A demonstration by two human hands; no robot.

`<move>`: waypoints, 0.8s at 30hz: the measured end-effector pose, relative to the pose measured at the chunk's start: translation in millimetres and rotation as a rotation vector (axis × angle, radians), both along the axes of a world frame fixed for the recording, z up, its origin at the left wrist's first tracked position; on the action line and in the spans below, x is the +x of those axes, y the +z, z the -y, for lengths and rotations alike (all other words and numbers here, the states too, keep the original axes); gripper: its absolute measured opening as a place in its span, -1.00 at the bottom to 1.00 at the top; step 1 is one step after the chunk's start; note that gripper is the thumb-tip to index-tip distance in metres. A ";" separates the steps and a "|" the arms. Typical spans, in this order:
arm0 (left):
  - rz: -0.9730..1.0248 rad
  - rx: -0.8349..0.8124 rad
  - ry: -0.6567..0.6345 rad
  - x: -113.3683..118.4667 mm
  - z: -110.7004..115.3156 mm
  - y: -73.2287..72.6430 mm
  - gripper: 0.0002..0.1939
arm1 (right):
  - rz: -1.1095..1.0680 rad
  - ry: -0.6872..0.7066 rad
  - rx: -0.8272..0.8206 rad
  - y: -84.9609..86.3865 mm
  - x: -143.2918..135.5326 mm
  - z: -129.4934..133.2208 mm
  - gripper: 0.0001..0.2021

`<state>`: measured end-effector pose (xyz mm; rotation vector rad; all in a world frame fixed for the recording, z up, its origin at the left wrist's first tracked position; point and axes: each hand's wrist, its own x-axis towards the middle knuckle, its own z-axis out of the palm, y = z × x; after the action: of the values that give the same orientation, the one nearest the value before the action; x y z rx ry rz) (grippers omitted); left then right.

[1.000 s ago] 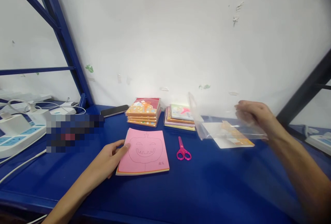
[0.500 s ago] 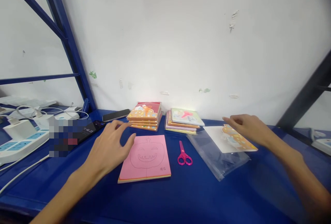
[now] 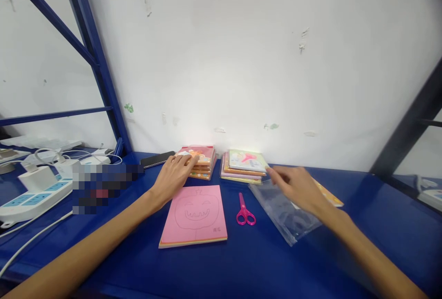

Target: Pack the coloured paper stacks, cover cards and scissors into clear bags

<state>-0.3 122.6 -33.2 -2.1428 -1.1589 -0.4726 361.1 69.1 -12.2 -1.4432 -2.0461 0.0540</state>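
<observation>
My left hand [image 3: 175,174] reaches to the left stack of orange-and-red craft packs [image 3: 203,152], its fingers stretched out over the front left of the top pack. My right hand [image 3: 293,184] hovers above a clear plastic bag [image 3: 272,204], fingers loosely bent and apart. Its fingertips are at the right corner of a second stack of packs [image 3: 238,170], whether touching I cannot tell. Behind the right hand, an orange patterned card [image 3: 329,196] is partly hidden. A pink paper pad [image 3: 196,216] with a pumpkin drawing lies in front, and pink scissors [image 3: 244,211] lie beside it.
On the left are a white power strip [image 3: 37,202] with chargers and cables, and a black phone [image 3: 157,159]. A blurred patch hides part of the table there. Blue metal frame posts [image 3: 100,78] stand at the left, dark ones at the right. A white wall [image 3: 221,60] rises behind.
My left hand has moved forward and right, from beside the pink pad to the left stack. My right hand has moved left from above the card toward the right stack. The view has tilted slightly.
</observation>
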 end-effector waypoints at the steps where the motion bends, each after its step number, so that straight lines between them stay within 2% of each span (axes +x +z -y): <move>1: 0.002 0.032 -0.013 -1.1 6.9 2.3 -0.48 | -0.092 0.067 -0.064 -2.2 -12.0 4.0 -0.41; 4: 0.017 0.134 -0.088 -3.3 32.4 7.8 -0.57 | -0.420 0.302 -0.428 -10.6 -48.2 16.7 -0.35; 7: 0.081 0.276 -0.306 -1.1 65.1 8.3 -0.58 | -0.595 0.502 -0.727 -19.0 -72.8 26.4 -0.34; 9: 0.122 0.303 -0.397 6.2 87.8 5.2 -0.54 | -0.656 0.607 -0.808 -22.8 -79.5 30.7 -0.35; 12: 0.163 0.283 -0.410 28.3 116.0 -4.9 -0.50 | -0.797 0.728 -0.849 -24.1 -80.2 36.5 -0.35; 15: 0.285 0.221 -0.383 59.2 132.8 -18.3 -0.43 | -1.021 0.678 -0.862 -21.5 -77.3 41.3 -0.37; 18: 0.336 0.158 -0.343 86.8 142.9 -25.2 -0.42 | -1.245 0.522 -0.895 -20.1 -72.4 39.9 -0.50; 21: 0.408 -0.030 -0.387 100.2 150.5 -17.8 -0.57 | -1.378 0.377 -0.866 -21.2 -63.5 30.8 -0.68; 24: 0.517 -0.264 -0.370 96.0 147.3 -0.1 -0.63 | -1.380 0.332 -0.899 -20.7 -52.6 22.2 -0.75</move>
<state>95.7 -24.7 -33.3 -2.5673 -1.1336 -1.1483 308.4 46.9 -32.9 -0.8929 -0.9798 1.7306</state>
